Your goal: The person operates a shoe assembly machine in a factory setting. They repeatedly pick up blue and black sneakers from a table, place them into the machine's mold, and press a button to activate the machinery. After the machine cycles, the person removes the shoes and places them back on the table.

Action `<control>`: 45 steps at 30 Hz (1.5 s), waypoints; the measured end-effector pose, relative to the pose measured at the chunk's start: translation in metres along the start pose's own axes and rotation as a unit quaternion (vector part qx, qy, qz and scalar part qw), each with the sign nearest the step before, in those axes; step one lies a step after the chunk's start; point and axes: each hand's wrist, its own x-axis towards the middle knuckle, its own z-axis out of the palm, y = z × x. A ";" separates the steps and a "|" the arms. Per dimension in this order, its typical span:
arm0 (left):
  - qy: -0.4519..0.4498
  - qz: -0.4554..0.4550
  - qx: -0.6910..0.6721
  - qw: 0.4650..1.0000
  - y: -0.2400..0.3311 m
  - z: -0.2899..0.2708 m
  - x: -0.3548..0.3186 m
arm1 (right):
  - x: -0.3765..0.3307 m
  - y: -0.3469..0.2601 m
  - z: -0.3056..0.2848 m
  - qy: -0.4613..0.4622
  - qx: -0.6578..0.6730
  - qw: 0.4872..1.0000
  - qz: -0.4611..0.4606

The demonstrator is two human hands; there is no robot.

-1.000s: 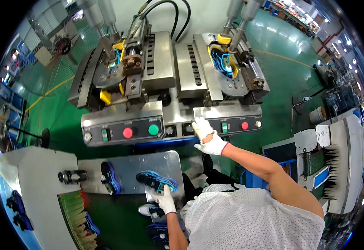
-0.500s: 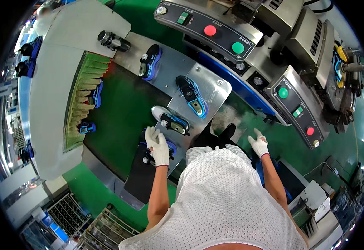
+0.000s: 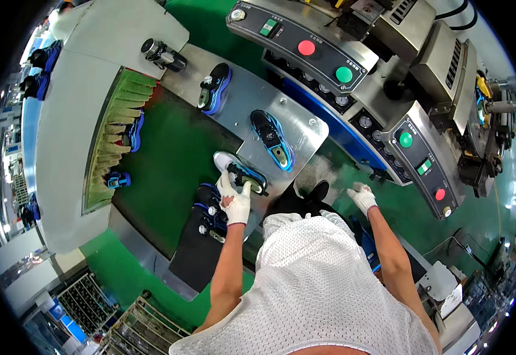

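White-soled blue shoe (image 3: pixel 241 171) lies at the near edge of the metal worktop (image 3: pixel 305 121), left hand (image 3: pixel 234 198) in a white glove, grip clasped around its heel end. Second blue shoe (image 3: pixel 273 139) just beyond, a third (image 3: pixel 215 87) farther up. Right hand (image 3: pixel 362 196), gloved, fingers loose and holding nothing, hangs near the control panel (image 3: pixel 423 160). Dark belt (image 3: pixel 201 248) with another shoe just below the left hand.

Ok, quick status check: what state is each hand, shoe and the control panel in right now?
left hand: gloved, gripping the white-soled shoe
white-soled shoe: held at the metal plate's edge
right hand: gloved, empty, fingers spread, touching nothing
blue-and-black shoe: lying loose on the metal plate
dark shoe: lying loose on the plate, further back
control panel: lit or unlit cannot be told
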 end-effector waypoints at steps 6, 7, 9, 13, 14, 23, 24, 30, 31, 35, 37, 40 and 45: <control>-0.119 0.093 0.082 0.985 -0.004 -0.024 0.047 | 0.008 -0.161 -0.027 -0.039 0.153 0.978 -0.135; -0.123 0.094 0.083 0.985 -0.008 -0.025 0.048 | -0.004 -0.197 -0.035 -0.058 0.098 0.983 -0.145; -0.131 0.102 0.085 0.982 -0.004 -0.028 0.053 | -0.001 -0.232 -0.019 -0.049 0.058 0.978 -0.196; -0.102 0.081 0.056 0.990 -0.002 -0.023 0.043 | -0.003 -0.293 0.032 0.027 -0.046 0.969 -0.243; -0.087 0.054 0.069 0.992 -0.001 -0.020 0.037 | -0.003 -0.304 0.037 0.049 -0.046 0.955 -0.288; 0.017 0.043 -0.040 0.998 -0.005 0.004 0.014 | 0.026 -0.317 0.004 -0.052 -0.031 0.877 -0.478; 0.011 0.055 -0.060 0.997 -0.001 -0.002 0.019 | 0.029 -0.320 -0.001 -0.071 -0.046 0.873 -0.481; -0.015 0.041 -0.055 0.998 -0.006 -0.002 0.021 | 0.043 -0.333 -0.020 -0.077 -0.173 0.852 -0.488; 0.010 0.042 -0.053 0.998 -0.005 0.002 0.015 | 0.042 -0.333 -0.017 -0.080 -0.167 0.855 -0.485; 0.052 0.004 -0.109 0.993 0.026 0.007 -0.025 | 0.042 -0.326 -0.016 -0.062 -0.153 0.865 -0.473; 0.021 -0.035 -0.042 0.998 0.012 0.019 -0.062 | 0.039 -0.323 -0.014 -0.060 -0.168 0.868 -0.463; -0.014 -0.145 -0.135 0.980 -0.007 0.008 -0.095 | 0.030 -0.320 -0.016 -0.048 -0.154 0.867 -0.472; -0.033 -0.138 -0.087 0.986 -0.023 -0.018 -0.120 | 0.034 -0.303 -0.003 -0.027 -0.047 0.867 -0.496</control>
